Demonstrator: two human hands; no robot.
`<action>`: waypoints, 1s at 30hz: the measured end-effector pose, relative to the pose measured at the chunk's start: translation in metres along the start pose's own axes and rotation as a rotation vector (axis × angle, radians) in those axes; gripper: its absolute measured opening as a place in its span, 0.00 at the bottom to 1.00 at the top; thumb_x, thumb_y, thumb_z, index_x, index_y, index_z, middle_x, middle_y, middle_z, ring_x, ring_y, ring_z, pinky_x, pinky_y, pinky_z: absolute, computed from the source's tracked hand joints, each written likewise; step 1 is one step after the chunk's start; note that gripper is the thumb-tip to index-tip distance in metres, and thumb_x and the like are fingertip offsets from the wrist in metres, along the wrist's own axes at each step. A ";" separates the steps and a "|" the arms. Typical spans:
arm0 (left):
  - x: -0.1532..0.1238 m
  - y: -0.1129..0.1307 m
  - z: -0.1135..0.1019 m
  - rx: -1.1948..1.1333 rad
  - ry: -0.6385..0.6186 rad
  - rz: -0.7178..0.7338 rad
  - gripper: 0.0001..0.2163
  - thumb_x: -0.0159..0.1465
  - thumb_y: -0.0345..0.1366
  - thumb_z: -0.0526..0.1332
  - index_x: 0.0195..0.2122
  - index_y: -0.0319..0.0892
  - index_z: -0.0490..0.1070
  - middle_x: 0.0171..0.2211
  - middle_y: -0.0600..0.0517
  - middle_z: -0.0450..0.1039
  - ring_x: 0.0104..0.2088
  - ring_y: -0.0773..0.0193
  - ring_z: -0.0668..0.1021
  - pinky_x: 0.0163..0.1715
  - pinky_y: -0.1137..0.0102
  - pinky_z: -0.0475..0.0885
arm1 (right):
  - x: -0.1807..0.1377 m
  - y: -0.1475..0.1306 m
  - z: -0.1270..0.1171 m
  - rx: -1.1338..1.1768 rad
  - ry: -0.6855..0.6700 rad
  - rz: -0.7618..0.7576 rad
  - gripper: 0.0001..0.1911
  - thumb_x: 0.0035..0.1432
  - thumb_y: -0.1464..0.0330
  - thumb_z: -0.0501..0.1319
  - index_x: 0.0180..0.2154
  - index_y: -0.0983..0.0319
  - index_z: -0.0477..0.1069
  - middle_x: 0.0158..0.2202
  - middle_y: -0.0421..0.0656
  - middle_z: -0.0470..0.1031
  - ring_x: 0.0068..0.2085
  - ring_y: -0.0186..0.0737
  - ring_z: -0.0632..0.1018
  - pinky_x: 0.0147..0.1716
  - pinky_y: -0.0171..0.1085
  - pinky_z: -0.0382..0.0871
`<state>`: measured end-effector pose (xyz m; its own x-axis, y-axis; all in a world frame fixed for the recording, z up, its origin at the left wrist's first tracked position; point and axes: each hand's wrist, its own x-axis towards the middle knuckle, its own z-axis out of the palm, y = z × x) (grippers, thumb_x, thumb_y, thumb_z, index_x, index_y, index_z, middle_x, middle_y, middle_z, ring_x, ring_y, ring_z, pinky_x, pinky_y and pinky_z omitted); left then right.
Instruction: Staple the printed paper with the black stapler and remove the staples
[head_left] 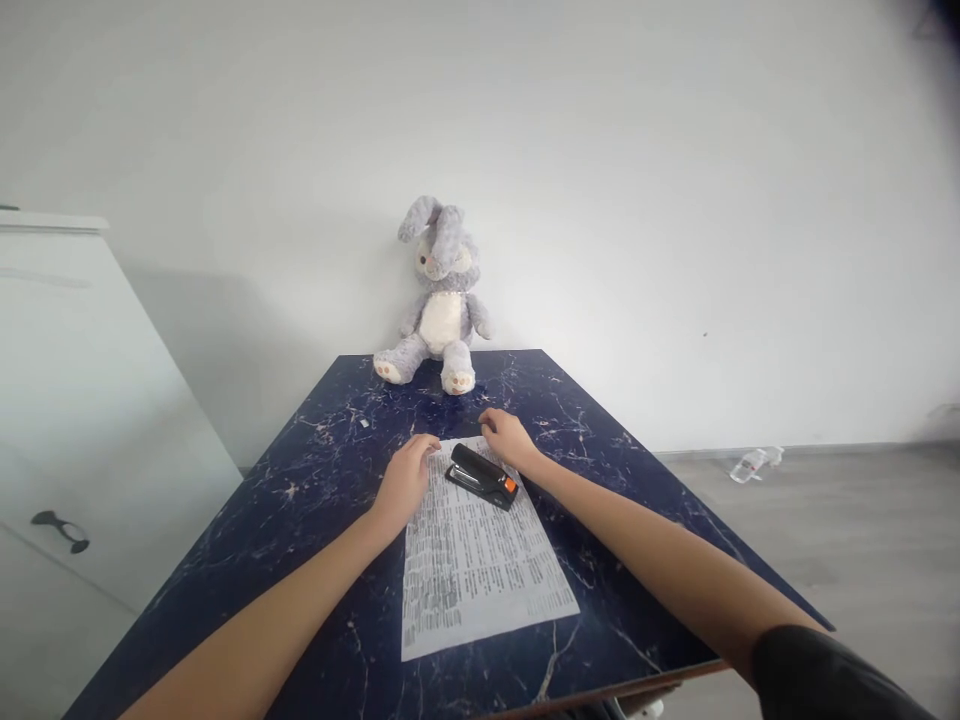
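A printed sheet of paper (pixel 480 560) lies on the dark blue marbled table (pixel 300 500). A black stapler (pixel 481 475) with an orange end rests across the sheet's far part. My left hand (pixel 405 478) lies at the paper's far left corner, fingers curled down onto its edge. My right hand (pixel 508 436) is at the far right corner, just behind the stapler, fingers bent onto the paper's edge. Whether either hand pinches the sheet is not clear.
A grey and white plush rabbit (pixel 439 300) sits at the table's far edge against the white wall. A white cabinet (pixel 67 400) with a dark handle stands to the left. A plastic bottle (pixel 754 464) lies on the grey floor at right.
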<state>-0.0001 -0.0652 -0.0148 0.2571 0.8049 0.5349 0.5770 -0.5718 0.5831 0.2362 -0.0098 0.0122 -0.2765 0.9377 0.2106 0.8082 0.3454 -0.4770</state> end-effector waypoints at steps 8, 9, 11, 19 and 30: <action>-0.006 -0.005 0.005 0.244 -0.201 0.020 0.16 0.69 0.24 0.51 0.52 0.43 0.73 0.56 0.42 0.74 0.58 0.49 0.77 0.61 0.51 0.69 | -0.052 0.001 -0.062 0.158 -0.431 -0.441 0.27 0.60 0.48 0.69 0.52 0.61 0.74 0.47 0.47 0.77 0.42 0.43 0.77 0.40 0.38 0.70; -0.006 -0.004 0.005 0.291 -0.222 0.020 0.14 0.72 0.28 0.52 0.53 0.42 0.73 0.58 0.40 0.73 0.59 0.46 0.76 0.62 0.48 0.68 | -0.054 0.002 -0.063 0.117 -0.451 -0.460 0.26 0.57 0.51 0.72 0.49 0.62 0.75 0.44 0.46 0.77 0.39 0.42 0.77 0.38 0.37 0.69; -0.007 -0.004 0.004 0.337 -0.271 0.021 0.14 0.75 0.36 0.53 0.57 0.41 0.72 0.62 0.38 0.71 0.62 0.43 0.74 0.64 0.45 0.65 | -0.057 0.005 -0.065 0.079 -0.448 -0.486 0.17 0.56 0.57 0.72 0.40 0.62 0.75 0.36 0.42 0.76 0.34 0.40 0.75 0.34 0.36 0.66; 0.001 -0.009 -0.011 0.235 -0.415 0.008 0.18 0.75 0.42 0.55 0.63 0.47 0.71 0.69 0.42 0.66 0.69 0.47 0.69 0.69 0.47 0.61 | -0.047 0.035 -0.072 0.244 -0.450 -0.515 0.08 0.56 0.65 0.67 0.31 0.61 0.70 0.28 0.35 0.68 0.29 0.34 0.68 0.29 0.34 0.59; 0.001 -0.006 -0.005 0.311 -0.339 0.026 0.17 0.73 0.35 0.56 0.60 0.42 0.74 0.64 0.40 0.71 0.63 0.44 0.75 0.65 0.46 0.67 | -0.041 0.052 -0.055 0.498 -0.533 -0.533 0.21 0.60 0.54 0.71 0.43 0.65 0.79 0.38 0.43 0.75 0.35 0.36 0.73 0.34 0.33 0.65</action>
<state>-0.0075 -0.0613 -0.0146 0.4836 0.8270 0.2868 0.7590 -0.5594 0.3331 0.3181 -0.0321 0.0253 -0.8545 0.4990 0.1447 0.2196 0.5994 -0.7697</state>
